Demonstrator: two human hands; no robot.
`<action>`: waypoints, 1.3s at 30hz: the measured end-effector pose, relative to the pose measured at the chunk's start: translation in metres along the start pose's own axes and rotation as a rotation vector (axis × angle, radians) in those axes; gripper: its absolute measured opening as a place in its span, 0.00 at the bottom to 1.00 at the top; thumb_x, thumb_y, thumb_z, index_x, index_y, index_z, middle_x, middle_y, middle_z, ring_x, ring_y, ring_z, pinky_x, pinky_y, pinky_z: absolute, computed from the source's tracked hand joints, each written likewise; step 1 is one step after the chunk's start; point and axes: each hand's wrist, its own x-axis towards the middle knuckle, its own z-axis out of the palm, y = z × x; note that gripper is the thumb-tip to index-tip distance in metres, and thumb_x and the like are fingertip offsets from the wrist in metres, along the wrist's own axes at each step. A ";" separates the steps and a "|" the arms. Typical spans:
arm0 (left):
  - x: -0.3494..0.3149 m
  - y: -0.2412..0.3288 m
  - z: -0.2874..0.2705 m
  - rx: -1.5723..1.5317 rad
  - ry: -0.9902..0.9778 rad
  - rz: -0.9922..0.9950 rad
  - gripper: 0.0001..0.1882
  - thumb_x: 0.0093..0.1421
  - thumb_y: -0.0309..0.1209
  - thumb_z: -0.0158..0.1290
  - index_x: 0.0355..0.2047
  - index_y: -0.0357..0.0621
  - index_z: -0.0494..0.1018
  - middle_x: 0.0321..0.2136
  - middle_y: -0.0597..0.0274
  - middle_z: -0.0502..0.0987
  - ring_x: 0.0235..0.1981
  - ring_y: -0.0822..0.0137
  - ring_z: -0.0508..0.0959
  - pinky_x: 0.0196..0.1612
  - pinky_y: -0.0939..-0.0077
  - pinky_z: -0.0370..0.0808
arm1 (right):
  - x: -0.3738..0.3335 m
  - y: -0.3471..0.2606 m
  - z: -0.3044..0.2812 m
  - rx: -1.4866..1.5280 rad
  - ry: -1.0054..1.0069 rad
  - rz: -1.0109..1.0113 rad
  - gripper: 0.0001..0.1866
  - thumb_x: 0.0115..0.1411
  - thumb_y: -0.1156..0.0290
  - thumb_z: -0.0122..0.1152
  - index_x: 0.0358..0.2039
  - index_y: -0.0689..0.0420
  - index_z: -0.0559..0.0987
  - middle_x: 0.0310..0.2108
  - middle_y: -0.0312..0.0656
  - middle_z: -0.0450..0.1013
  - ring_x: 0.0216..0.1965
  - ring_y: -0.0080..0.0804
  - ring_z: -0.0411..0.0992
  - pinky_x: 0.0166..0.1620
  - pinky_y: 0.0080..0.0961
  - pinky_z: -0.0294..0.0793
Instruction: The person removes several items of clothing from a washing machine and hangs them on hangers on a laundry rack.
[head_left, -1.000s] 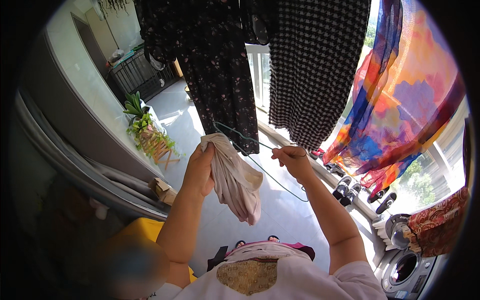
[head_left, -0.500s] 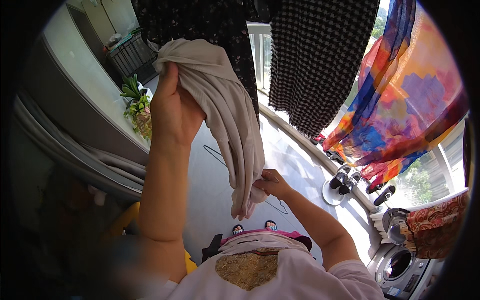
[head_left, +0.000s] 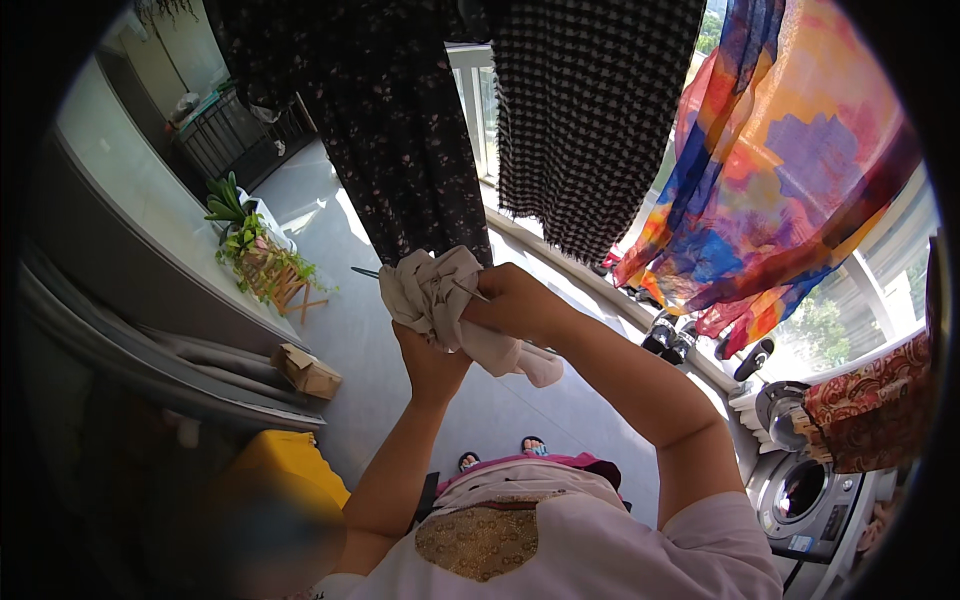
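A beige cloth (head_left: 430, 290), bunched up, is held in front of my body. My left hand (head_left: 432, 362) is closed round its underside. From the right, my right hand (head_left: 510, 300) grips the bundle's other side, its fingers partly hidden in the folds. A thin dark-green wire hanger (head_left: 365, 271) pokes out left of the cloth; most of it is covered. A lower end of the cloth (head_left: 535, 365) hangs below my right wrist. Just beyond hangs a black floral garment (head_left: 400, 150).
A black-and-white checked fringed cloth (head_left: 595, 130) and a colourful sheer scarf (head_left: 800, 170) hang by the windows. Potted plants (head_left: 245, 240), a cardboard box (head_left: 306, 371) and a yellow object (head_left: 290, 470) stand left. Slippers (head_left: 670, 335) and a washing machine (head_left: 805, 500) are right.
The long hanging cloth is now gathered into a bundle. My left hand has come down, and my right hand has risen with the hanger to meet it. The view has shifted slightly.
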 end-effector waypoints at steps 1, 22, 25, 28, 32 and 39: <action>0.005 0.000 -0.004 0.143 -0.053 -0.103 0.24 0.52 0.30 0.57 0.48 0.38 0.63 0.45 0.54 0.71 0.47 0.66 0.71 0.48 0.74 0.68 | 0.004 -0.003 -0.003 -0.154 -0.033 0.006 0.13 0.49 0.66 0.59 0.30 0.63 0.79 0.26 0.48 0.75 0.28 0.34 0.73 0.33 0.27 0.72; 0.084 0.093 -0.061 -0.879 0.370 -0.507 0.19 0.65 0.42 0.39 0.48 0.43 0.67 0.47 0.58 0.70 0.49 0.61 0.71 0.52 0.62 0.68 | -0.050 0.104 0.037 0.287 0.318 0.222 0.15 0.50 0.61 0.65 0.28 0.60 0.76 0.19 0.35 0.71 0.15 0.16 0.60 0.16 0.16 0.56; 0.075 0.105 -0.056 -0.958 0.365 -0.530 0.20 0.66 0.43 0.37 0.49 0.44 0.67 0.48 0.58 0.70 0.50 0.59 0.70 0.54 0.60 0.67 | -0.050 0.102 0.076 0.594 0.324 0.234 0.20 0.49 0.62 0.67 0.37 0.63 0.76 0.20 0.35 0.69 0.14 0.18 0.60 0.15 0.18 0.58; 0.072 0.103 -0.060 -0.976 0.350 -0.522 0.21 0.66 0.43 0.37 0.51 0.44 0.65 0.49 0.57 0.69 0.52 0.59 0.68 0.56 0.59 0.65 | -0.041 0.098 0.081 0.645 0.257 0.283 0.16 0.50 0.67 0.65 0.35 0.64 0.75 0.21 0.36 0.70 0.14 0.19 0.62 0.14 0.16 0.59; 0.063 0.085 -0.075 -0.915 0.301 -0.544 0.21 0.65 0.43 0.39 0.53 0.42 0.64 0.51 0.57 0.67 0.54 0.58 0.67 0.57 0.59 0.63 | -0.039 0.089 0.048 0.583 0.425 0.148 0.08 0.53 0.72 0.59 0.32 0.60 0.73 0.20 0.36 0.69 0.14 0.18 0.61 0.15 0.17 0.59; 0.037 0.023 -0.085 -0.478 0.091 -0.547 0.17 0.58 0.30 0.52 0.46 0.36 0.65 0.41 0.57 0.72 0.41 0.63 0.75 0.44 0.69 0.73 | -0.051 0.035 -0.006 0.285 0.332 -0.075 0.14 0.60 0.62 0.54 0.29 0.62 0.74 0.18 0.32 0.67 0.15 0.14 0.60 0.15 0.14 0.57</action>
